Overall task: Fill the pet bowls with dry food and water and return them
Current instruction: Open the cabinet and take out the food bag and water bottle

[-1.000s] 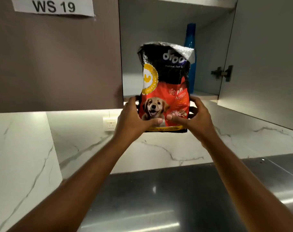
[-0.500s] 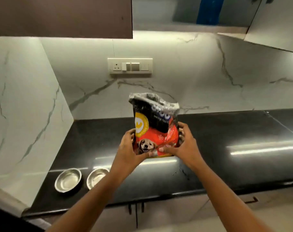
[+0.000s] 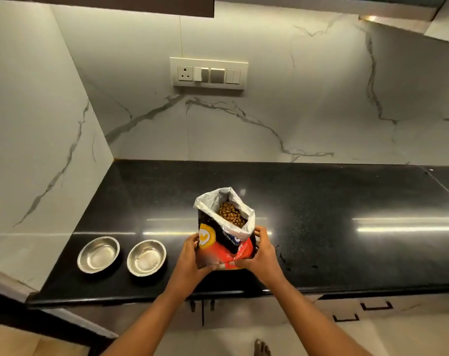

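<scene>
We hold the pet food bag upright between both hands over the black countertop, near its front edge. Our left hand wraps the bag's left side with the thumb across the front panel. Our right hand wraps the right side, fingers curled around the lower corner. Both hands are clamped on the bag; we cannot tell whether its base touches the counter. The top of the bag is open, the silver lining is folded outward, and brown kibble is visible inside.

Two empty steel bowls stand on the counter to the left of the bag, side by side and just apart. The left bowl sits near the marble side wall. The right bowl sits between the left bowl and our left hand, close to the hand but not touching it. Nothing lies between the bag and the bowls.

A switch panel with a socket is mounted on the marble backsplash above the counter. The counter surface to the right of the bag is bare and reflects strip lighting. Cabinet handles show below the counter edge. A bare foot is visible on the floor.
</scene>
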{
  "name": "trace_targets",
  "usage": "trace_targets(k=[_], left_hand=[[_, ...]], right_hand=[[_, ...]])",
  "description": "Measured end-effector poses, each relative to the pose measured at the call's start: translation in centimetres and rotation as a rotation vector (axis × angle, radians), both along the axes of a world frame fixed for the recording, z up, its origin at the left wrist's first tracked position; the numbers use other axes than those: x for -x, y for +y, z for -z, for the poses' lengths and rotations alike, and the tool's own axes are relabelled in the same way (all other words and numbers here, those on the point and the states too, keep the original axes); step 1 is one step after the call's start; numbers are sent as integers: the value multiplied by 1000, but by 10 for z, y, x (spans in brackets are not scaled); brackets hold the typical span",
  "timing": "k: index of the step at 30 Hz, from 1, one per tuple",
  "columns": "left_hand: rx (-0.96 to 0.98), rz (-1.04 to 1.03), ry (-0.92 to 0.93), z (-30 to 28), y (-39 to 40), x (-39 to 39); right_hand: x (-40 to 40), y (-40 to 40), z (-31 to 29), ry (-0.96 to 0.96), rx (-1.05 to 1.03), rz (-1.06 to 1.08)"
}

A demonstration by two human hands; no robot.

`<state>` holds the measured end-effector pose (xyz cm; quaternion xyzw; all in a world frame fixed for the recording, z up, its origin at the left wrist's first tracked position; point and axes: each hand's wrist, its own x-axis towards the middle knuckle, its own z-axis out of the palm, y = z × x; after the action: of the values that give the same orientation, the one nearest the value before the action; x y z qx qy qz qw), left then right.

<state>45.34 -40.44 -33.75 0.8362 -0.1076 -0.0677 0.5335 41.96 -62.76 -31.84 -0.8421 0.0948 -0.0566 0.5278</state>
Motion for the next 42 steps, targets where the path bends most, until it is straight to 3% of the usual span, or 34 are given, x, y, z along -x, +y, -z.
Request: trace_targets(k=[5,13,18,22,28,34,42], left_hand=[[28,-74,-6,20,-5,-4],[141,-25,57,28,-5,-15],[8,63,160,30,12,-7],[1,-181,196,12,31,-12],[85,-255,-112,-91,21,-52],[118,-48,-443,-236,-43,-93],[276,18,-830,-404,-134,-130]], right_hand=[[-10,-13,25,7,38,-41],[-13,-19,33,36,-13,-82],[-3,-36,29,190,154,-190],[-7,-54,10,280,290,-111],[-30,-62,-71,-3,195,89],[-66,-74,-192,-349,109,128],[-104,-122,-359,-738,35,191]])
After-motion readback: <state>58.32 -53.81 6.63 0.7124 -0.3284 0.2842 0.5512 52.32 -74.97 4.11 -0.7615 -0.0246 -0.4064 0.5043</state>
